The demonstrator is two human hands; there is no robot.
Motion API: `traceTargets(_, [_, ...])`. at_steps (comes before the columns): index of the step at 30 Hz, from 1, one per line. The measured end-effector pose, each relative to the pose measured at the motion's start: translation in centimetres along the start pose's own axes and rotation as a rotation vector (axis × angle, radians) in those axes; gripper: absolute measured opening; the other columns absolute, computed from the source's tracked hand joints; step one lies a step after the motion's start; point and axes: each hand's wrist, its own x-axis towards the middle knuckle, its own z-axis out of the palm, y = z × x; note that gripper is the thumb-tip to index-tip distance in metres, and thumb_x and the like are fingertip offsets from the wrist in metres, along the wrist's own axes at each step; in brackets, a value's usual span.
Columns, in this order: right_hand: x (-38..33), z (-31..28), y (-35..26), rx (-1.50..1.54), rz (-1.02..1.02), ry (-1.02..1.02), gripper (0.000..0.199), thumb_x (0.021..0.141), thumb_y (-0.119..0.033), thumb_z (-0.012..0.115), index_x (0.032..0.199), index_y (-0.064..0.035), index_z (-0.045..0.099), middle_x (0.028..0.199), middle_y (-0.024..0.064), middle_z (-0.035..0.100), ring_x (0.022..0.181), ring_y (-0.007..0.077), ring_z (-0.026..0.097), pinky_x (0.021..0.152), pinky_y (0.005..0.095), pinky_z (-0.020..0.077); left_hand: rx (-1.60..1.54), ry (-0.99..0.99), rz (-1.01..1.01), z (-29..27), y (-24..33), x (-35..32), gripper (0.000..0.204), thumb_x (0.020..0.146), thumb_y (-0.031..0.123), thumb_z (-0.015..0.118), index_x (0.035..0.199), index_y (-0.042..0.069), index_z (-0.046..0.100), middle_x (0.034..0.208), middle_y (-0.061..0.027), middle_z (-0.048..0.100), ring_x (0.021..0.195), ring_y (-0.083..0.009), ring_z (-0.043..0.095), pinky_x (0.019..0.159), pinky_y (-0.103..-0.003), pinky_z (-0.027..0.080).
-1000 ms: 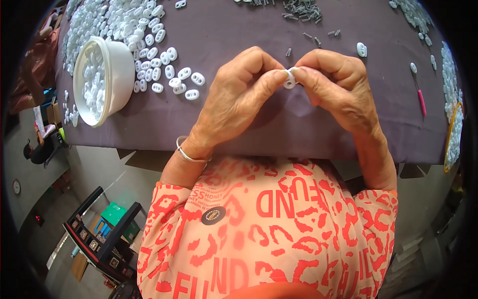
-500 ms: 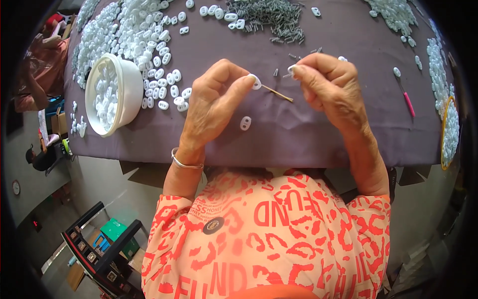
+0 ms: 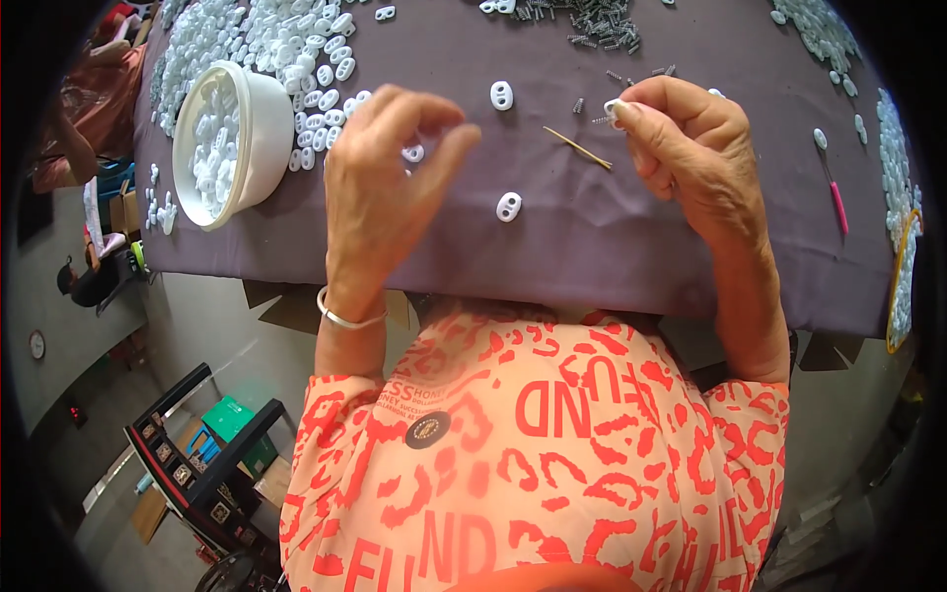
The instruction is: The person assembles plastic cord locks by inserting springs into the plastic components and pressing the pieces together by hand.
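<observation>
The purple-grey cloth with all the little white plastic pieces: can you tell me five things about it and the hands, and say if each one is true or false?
1. The bare right hand pinches a small white plastic piece. True.
2. The thin tan stick is in the left hand. False: it lies on the purple-grey cloth, and the bare left hand is open, thumb and fingers apart.
3. The round white plastic tub is full of springs. False: white pieces are in it.
4. A slim tool with a pink handle lies to the right of the right hand. True.
5. The grey metal springs pile is nearer the person than the stick. False: it is farther away.
</observation>
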Motion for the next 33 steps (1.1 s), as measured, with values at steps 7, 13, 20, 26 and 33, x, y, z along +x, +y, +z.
traceTargets(7, [-0.5, 0.2, -0.4, -0.007, -0.003, -0.070, 0.017, 0.086, -0.018, 0.061, 0.083, -0.0008, 0.064, 0.057, -0.0023, 0.052, 0.050, 0.0021, 0.046, 0.044, 0.0189, 0.0337, -0.011, -0.169, 0.059, 1.3, 1.3, -3.2, 0.019, 0.066, 0.013, 0.075, 0.078, 0.006, 0.062, 0.079, -0.0050, 0.059, 0.073, -0.0234, 0.056, 0.062, -0.034, 0.047])
traceTargets(13, [-1.2, 0.4, -0.7, 0.031, -0.031, -0.105, 0.017, 0.086, -0.016, 0.061, 0.082, 0.0000, 0.063, 0.061, -0.0018, 0.054, 0.053, 0.0033, 0.048, 0.048, 0.0193, 0.0384, -0.365, -0.187, -0.240, 1.4, 2.4, -3.8, 0.016, 0.073, 0.007, 0.073, 0.085, 0.002, 0.063, 0.081, -0.0040, 0.064, 0.068, -0.0170, 0.060, 0.057, -0.027, 0.048])
traceTargets(20, [-2.7, 1.7, -0.1, 0.073, -0.110, -0.086, 0.009, 0.089, -0.006, 0.057, 0.089, 0.0027, 0.061, 0.064, -0.0031, 0.053, 0.052, 0.0014, 0.044, 0.045, 0.0171, 0.0330, -1.291, -0.230, -0.739, 1.8, 2.0, -2.0, 0.019, 0.080, 0.005, 0.068, 0.098, 0.000, 0.063, 0.087, -0.0084, 0.067, 0.076, -0.0176, 0.067, 0.052, -0.021, 0.049])
traceTargets(26, [-2.8, 2.2, 0.3, -0.049, -0.169, -0.023, 0.010, 0.089, -0.006, 0.058, 0.090, 0.0035, 0.061, 0.068, -0.0031, 0.055, 0.056, 0.0018, 0.048, 0.050, 0.0162, 0.0387, -1.411, -0.233, -0.780, 2.2, 2.5, -2.0, 0.018, 0.081, 0.005, 0.066, 0.098, 0.002, 0.062, 0.089, -0.0085, 0.066, 0.078, -0.0186, 0.067, 0.052, -0.022, 0.049])
traceTargets(33, [-2.5, 2.4, 0.4, -0.122, -0.177, -0.027, 0.009, 0.088, -0.006, 0.058, 0.087, 0.0026, 0.061, 0.067, -0.0015, 0.058, 0.056, 0.0019, 0.049, 0.049, 0.0164, 0.0397, -1.400, -0.215, -0.764, 2.7, 2.8, -2.0, 0.016, 0.081, 0.004, 0.066, 0.096, 0.001, 0.060, 0.090, -0.0100, 0.066, 0.079, -0.0186, 0.067, 0.054, -0.023, 0.050])
